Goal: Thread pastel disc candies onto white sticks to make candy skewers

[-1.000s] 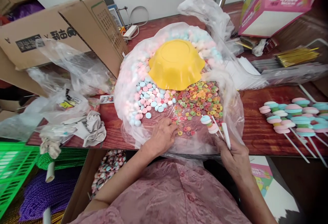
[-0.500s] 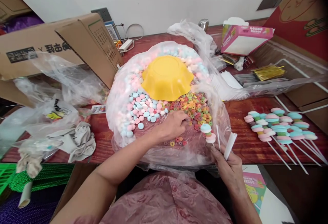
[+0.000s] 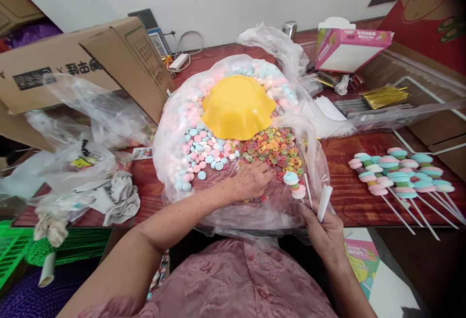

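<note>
My left hand (image 3: 255, 180) reaches across the clear plastic bag, palm down with fingers curled together. Its fingertips touch the front of a pile of colourful gummy rings (image 3: 286, 149); what they pinch is hidden. My right hand (image 3: 324, 228) is closed around white lollipop sticks (image 3: 325, 202). From the same hand rises a candy skewer (image 3: 293, 185), with a blue-and-white sweet on top, gummy rings in the middle and a pink-and-white sweet below. Left of the rings lie loose pink, blue and white candy discs (image 3: 207, 148). Behind both piles a yellow wavy-edged bowl (image 3: 238, 107) sits upside down.
Several finished candy skewers (image 3: 404, 175) lie on the red wooden table (image 3: 338, 201) at the right. A clear bin (image 3: 386, 126) holds gold ties (image 3: 386, 97). A pink-and-white box (image 3: 353, 51) stands behind. Cardboard boxes (image 3: 127, 65), plastic bags and a grey cloth (image 3: 122, 199) occupy the left.
My left hand has shifted slightly right, its fingers now lower over the front of the gummy rings. My right hand keeps its hold on the sticks and skewer.
</note>
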Tool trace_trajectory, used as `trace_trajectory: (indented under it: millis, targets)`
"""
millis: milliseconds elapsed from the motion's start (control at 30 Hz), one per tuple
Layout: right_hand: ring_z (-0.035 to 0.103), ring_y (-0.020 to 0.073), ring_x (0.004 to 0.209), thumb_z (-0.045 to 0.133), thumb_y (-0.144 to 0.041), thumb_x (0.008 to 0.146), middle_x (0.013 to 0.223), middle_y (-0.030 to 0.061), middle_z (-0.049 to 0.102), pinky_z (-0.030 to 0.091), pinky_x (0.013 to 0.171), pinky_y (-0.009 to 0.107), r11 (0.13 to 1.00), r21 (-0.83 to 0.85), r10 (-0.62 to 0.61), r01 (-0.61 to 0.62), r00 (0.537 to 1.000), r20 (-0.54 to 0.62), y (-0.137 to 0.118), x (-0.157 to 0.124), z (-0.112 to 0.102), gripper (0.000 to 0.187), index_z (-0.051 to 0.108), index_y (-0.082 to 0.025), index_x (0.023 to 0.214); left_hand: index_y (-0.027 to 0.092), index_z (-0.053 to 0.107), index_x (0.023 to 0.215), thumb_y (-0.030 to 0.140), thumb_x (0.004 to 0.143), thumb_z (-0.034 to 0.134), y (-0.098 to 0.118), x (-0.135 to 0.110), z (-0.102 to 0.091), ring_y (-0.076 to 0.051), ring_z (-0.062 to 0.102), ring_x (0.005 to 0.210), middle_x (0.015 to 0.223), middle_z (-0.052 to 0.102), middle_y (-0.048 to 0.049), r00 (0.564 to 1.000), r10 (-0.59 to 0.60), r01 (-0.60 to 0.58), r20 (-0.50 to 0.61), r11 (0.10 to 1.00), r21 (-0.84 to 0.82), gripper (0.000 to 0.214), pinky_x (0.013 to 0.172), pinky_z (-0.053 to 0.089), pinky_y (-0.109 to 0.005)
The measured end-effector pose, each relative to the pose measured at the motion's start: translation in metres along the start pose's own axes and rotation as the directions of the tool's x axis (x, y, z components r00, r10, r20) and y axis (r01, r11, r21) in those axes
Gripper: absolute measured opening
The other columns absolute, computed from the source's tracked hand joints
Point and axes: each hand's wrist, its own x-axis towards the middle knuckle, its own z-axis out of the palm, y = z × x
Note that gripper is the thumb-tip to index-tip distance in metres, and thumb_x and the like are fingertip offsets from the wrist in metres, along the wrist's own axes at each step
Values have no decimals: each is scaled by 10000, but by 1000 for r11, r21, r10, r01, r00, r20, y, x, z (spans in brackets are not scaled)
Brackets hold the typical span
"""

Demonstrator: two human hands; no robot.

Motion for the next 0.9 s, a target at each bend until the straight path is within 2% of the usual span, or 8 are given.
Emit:
trace_trajectory:
  millis: [100, 200, 267, 367, 467, 567, 667, 900]
  targets:
    - [591, 158, 598, 650, -387, 867, 691, 9, 669, 502, 572, 266, 998, -27, -59, 59, 998, 17, -4, -6, 2, 254, 784, -184, 942, 130, 725, 965, 126, 791, 608, 4, -14, -7, -164, 627, 746, 816, 684, -66, 963, -221, 126, -151, 873, -471, 210, 682, 509, -288]
    - [584, 152, 605, 603, -357, 916, 701, 1, 664, 494, 582, 251, 987, -90, -120, 136, 979, 168, -15, -14, 6, 260, 770, -188, 1020, 130, 719, 946, 238, 741, 744, 10, -32, -16, -121, 636, 653, 755, 685, -27, 857, -507, 145, -95, 414, -899, 233, 602, 516, -236]
    - [549, 139, 570, 566, -335, 943, 660, -12, 635, 474, 565, 238, 973, -124, -158, 197, 950, 269, -24, -17, 10, 251, 766, -185, 974, 128, 726, 932, 283, 660, 838, 16, -46, -21, -124, 656, 643, 746, 698, -23, 810, -585, 70, -49, 179, -981, 332, 606, 546, -241]
    - [520, 126, 530, 512, -287, 964, 640, -15, 624, 452, 542, 230, 943, -157, -226, 294, 911, 346, -33, -16, 15, 268, 749, -177, 901, 152, 742, 911, 283, 592, 897, 24, -64, -25, -120, 670, 660, 747, 711, -9, 754, -651, -51, -86, 73, -996, 378, 655, 583, -257]
    - [553, 131, 522, 478, -233, 957, 667, -6, 660, 456, 530, 234, 906, -186, -283, 379, 872, 399, -38, -12, 19, 270, 743, -178, 953, 176, 746, 927, 288, 628, 886, 27, -76, -25, -110, 663, 666, 746, 700, 6, 674, -710, -141, -205, 149, -979, 348, 662, 590, -253]
    - [620, 151, 569, 461, -192, 942, 746, 15, 716, 495, 552, 246, 884, -193, -321, 426, 853, 412, -42, -12, 20, 291, 739, -185, 1027, 174, 754, 873, 278, 707, 839, 25, -82, -23, -111, 638, 680, 743, 690, -12, 603, -675, -115, -426, 454, -883, 213, 647, 565, -237]
    - [633, 163, 567, 461, -188, 930, 761, 27, 733, 521, 572, 263, 871, -229, -324, 434, 860, 394, -46, -14, 18, 296, 746, -192, 1009, 174, 752, 840, 225, 793, 765, 22, -86, -19, -121, 628, 706, 751, 695, -33, 607, -535, -29, -588, 724, -689, 71, 650, 537, -236]
    - [618, 150, 542, 456, -152, 914, 706, 10, 711, 486, 534, 241, 854, -246, -323, 459, 837, 442, -45, -15, 15, 306, 749, -207, 981, 171, 722, 924, 142, 858, 684, 27, -90, -16, -129, 663, 757, 820, 720, -47, 658, -348, -56, -668, 862, -504, 81, 700, 545, -243]
